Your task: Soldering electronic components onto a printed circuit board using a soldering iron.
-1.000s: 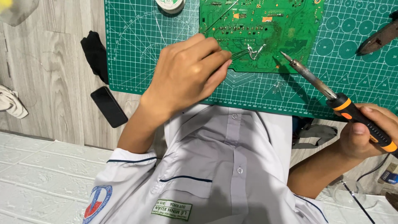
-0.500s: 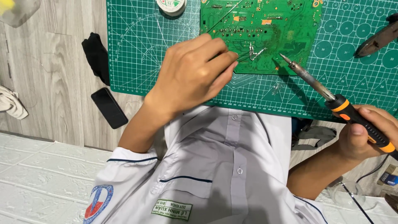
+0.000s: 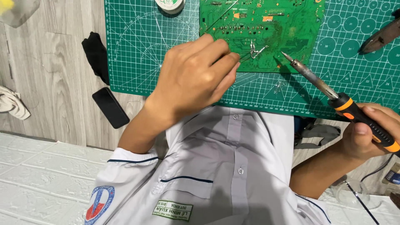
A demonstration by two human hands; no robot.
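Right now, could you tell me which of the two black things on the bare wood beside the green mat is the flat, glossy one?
It is the phone, the flat, glossy slab nearer the shirt; the black cloth above it is crumpled and matte.

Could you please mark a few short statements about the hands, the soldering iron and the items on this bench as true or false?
1. The right hand holds the soldering iron. True.
2. The circuit board lies on a green cutting mat. True.
3. The left hand rests on the black phone. False: it is at the board's edge, apart from the phone.
4. The iron's tip is pressed into the left palm. False: it points at the board.
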